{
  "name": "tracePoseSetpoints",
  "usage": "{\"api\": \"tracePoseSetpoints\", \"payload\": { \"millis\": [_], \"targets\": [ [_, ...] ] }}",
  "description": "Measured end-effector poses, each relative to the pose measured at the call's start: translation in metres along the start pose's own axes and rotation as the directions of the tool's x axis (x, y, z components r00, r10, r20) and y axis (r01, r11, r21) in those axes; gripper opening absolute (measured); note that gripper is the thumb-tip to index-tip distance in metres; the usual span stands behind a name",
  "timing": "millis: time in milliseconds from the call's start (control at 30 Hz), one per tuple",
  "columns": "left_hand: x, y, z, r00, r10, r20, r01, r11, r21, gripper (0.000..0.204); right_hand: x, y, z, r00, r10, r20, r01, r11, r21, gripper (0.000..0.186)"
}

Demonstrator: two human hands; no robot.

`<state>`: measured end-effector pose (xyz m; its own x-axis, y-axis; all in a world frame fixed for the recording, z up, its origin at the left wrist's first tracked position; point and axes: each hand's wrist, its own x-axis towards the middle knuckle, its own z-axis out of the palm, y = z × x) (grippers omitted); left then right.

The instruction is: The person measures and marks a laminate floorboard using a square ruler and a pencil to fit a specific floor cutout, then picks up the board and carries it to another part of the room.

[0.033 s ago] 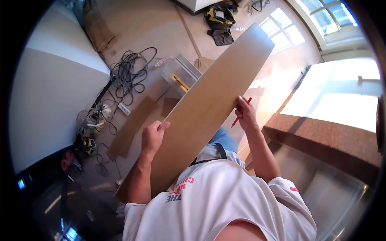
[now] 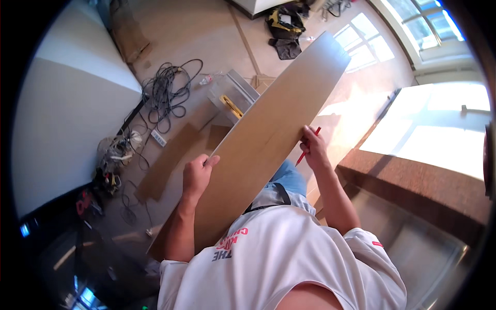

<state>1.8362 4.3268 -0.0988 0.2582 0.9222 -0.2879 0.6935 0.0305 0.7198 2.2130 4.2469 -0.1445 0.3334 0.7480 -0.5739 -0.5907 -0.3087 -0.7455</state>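
Observation:
A long tan wooden board point(image 2: 268, 129) slants across the view, from beside my left forearm up to the far right. My left hand point(image 2: 198, 175) is closed on its left edge, thumb lying over the top face. On the opposite edge, a little farther out, my right hand point(image 2: 314, 147) grips the board with the thumb on top. A red pencil point(image 2: 300, 157) is also held in the right hand, its point toward me. The fingers under the board are hidden.
Left of the board stands a grey see-through bin point(image 2: 219, 98) with a yellow tool on it. Tangled black cable point(image 2: 168, 88) and cardboard strips point(image 2: 170, 165) lie on the floor. A black-and-yellow tool bag point(image 2: 285, 23) sits far off. At right is a brown ledge point(image 2: 408, 181).
The board's far end and my right hand have shifted very slightly to the left. Both hands keep their grip, and the pencil is still in the right hand.

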Motion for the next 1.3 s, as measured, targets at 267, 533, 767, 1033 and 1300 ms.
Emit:
{"api": "tracePoseSetpoints", "payload": {
  "millis": [267,533,767,1033,1300],
  "targets": [
    [0.037,0.018,0.108,0.936,-0.34,-0.089,0.334,0.939,-0.076,0.046,0.124,0.004,-0.03,0.924,0.355,0.144,-0.3,0.904,-0.304,0.019],
    [0.077,0.039,0.268,0.731,-0.656,-0.189,0.616,0.753,-0.232,0.046,0.252,0.004,-0.093,0.703,0.681,0.206,-0.4,0.618,-0.677,0.025],
    [0.14,-0.024,0.36,0.569,-0.752,-0.332,0.671,0.658,-0.34,0.046,0.322,0.055,-0.088,0.619,0.746,0.244,-0.214,0.46,-0.862,0.024],
    [0.192,-0.141,0.459,0.468,-0.768,-0.438,0.628,0.638,-0.446,0.046,0.431,0.171,-0.104,0.555,0.724,0.411,0.029,0.476,-0.879,0.025],
    [0.211,-0.223,0.536,0.465,-0.714,-0.524,0.576,0.693,-0.433,0.044,0.484,0.239,-0.134,0.508,0.661,0.552,-0.023,0.65,-0.759,0.016]
  ]
}}
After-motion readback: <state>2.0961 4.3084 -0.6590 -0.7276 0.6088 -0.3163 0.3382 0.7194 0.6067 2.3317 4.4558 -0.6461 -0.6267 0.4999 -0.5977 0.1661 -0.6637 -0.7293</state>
